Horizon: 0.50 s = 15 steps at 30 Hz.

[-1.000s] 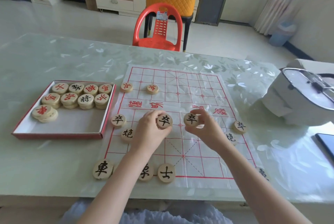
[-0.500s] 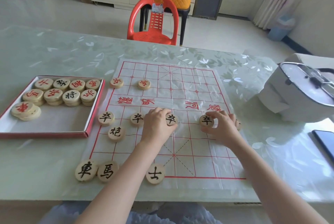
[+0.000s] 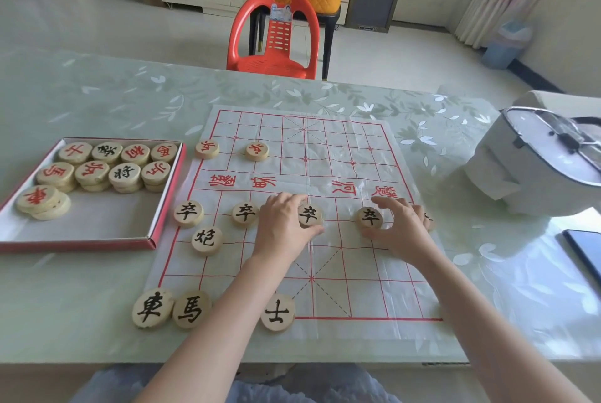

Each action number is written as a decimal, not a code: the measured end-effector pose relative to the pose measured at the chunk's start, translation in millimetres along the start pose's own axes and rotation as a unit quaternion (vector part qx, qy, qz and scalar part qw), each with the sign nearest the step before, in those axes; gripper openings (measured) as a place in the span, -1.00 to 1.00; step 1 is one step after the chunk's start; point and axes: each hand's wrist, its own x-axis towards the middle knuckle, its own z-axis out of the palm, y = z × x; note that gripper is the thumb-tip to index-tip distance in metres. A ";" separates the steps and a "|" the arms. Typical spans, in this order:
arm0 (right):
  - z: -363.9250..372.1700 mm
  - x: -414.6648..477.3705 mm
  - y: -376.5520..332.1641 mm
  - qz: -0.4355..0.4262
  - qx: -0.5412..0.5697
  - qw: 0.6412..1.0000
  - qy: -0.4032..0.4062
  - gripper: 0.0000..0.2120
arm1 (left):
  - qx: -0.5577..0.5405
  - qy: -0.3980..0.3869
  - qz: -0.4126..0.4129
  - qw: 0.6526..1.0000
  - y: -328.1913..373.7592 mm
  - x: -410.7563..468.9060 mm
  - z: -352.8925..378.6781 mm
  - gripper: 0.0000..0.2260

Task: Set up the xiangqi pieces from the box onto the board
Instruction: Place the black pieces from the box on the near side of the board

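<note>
Left hand (image 3: 283,227) pinches the centre soldier (image 3: 311,215): thumb on its near edge, fingers curled over the far edge. The piece lies flat on the board (image 3: 357,139), in the black soldier row just below the river text.

Right hand (image 3: 405,228) is at the right soldier (image 3: 369,217). The thumb touches the near edge, the index arches over the far side, and the other fingers are spread. Can't tell if that's a real pinch or just contact.

Same row: edge soldier (image 3: 188,213) and second soldier (image 3: 244,213). A hidden piece (image 3: 428,217) behind the right hand is probably another soldier, but it's mostly covered.

Cannon (image 3: 206,240) sits one row nearer. Chariot (image 3: 152,307), horse (image 3: 191,309) and advisor (image 3: 277,312) line the near edge.

Far side has two red soldiers, one at (image 3: 207,149) and one at (image 3: 257,151).

Box (image 3: 156,227) sits just left of the board, with its remaining pieces (image 3: 107,168) stacked along the far wall.

White appliance (image 3: 536,171) and phone (image 3: 585,249) are on the table (image 3: 97,103), right of the board.
</note>
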 end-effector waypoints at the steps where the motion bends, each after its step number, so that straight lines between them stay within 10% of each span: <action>1: -0.4 -1.0 -1.2 -0.005 0.010 1.000 0.007 -0.43 | -0.003 0.003 0.002 1.000 0.0 0.3 -2.4 -0.47; 15: 51.9 -14.7 -112.1 -0.141 0.166 0.975 -0.050 -0.70 | -0.037 0.182 -0.065 0.981 -98.1 -27.9 -125.3 -0.75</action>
